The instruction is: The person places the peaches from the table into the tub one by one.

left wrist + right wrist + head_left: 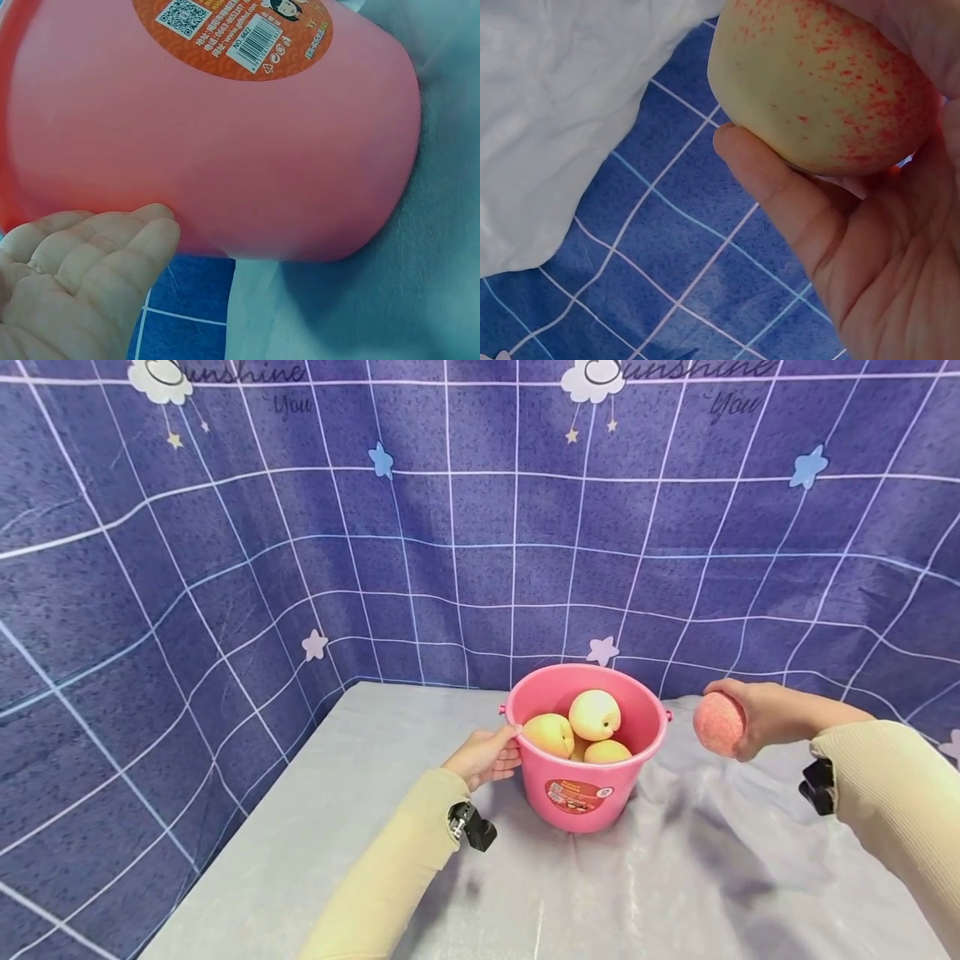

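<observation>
A pink bucket (577, 793) stands on the cloth-covered table with several yellow peaches (595, 715) inside. My left hand (487, 758) holds the bucket's left rim, the thumb at the edge. In the left wrist view, the fingers (112, 240) lie against the bucket's outer wall. Right of the bucket and above the table, my right hand (765, 718) grips a reddish peach (720, 723). The right wrist view shows this peach (802, 90) as pale yellow with red speckles, with the thumb (761, 165) against its side.
Grey-white cloth (345, 827) covers the table and is wrinkled on the right. A blue curtain with a white grid (480, 568) hangs behind and along the left side. An orange label (240, 37) is on the bucket's front.
</observation>
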A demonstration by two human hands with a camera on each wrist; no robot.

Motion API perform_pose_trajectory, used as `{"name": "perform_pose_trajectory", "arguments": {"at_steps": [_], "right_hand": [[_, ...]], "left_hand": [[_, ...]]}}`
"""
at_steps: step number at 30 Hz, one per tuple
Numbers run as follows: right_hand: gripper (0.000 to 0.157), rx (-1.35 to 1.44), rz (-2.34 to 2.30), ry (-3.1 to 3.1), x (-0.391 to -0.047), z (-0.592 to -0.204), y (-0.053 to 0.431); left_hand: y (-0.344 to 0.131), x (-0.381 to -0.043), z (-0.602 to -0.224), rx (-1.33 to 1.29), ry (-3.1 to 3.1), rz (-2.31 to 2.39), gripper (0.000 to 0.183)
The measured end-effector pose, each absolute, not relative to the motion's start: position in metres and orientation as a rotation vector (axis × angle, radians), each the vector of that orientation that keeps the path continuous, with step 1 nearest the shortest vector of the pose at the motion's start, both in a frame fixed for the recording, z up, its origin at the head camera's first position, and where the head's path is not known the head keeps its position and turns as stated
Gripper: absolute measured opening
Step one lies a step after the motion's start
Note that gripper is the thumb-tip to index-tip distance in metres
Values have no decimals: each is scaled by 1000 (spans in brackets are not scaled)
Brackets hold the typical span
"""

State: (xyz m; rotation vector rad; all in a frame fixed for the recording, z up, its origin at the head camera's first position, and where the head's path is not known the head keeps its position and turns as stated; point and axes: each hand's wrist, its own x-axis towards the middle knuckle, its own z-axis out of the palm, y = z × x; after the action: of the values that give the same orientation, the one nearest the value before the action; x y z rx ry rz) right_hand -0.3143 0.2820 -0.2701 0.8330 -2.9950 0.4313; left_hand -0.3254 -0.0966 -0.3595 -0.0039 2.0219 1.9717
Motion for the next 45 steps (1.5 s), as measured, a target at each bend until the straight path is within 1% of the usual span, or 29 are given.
{"name": "perform_pose_trajectory", "arguments": {"at_steps": [4,10,19,36,45], "right_hand": [[78,844,447,-3002,-315,-268,281],[77,848,476,-3006,-315,-265,279],[78,838,486,-3024,-315,-262,275],[76,832,478,-3043,-318,-254,264],[77,846,450,-3028,-321,-248,255]], "left_hand": [[-96,-326,-360,-12,2030,1971,44],[-97,-327,-362,-8,2031,1966,50],[-96,-328,-363,-4,2026,1967,45],[-96,-329,-364,8,2010,1983,48],[-97,-329,-364,12,2016,1981,46]]}}
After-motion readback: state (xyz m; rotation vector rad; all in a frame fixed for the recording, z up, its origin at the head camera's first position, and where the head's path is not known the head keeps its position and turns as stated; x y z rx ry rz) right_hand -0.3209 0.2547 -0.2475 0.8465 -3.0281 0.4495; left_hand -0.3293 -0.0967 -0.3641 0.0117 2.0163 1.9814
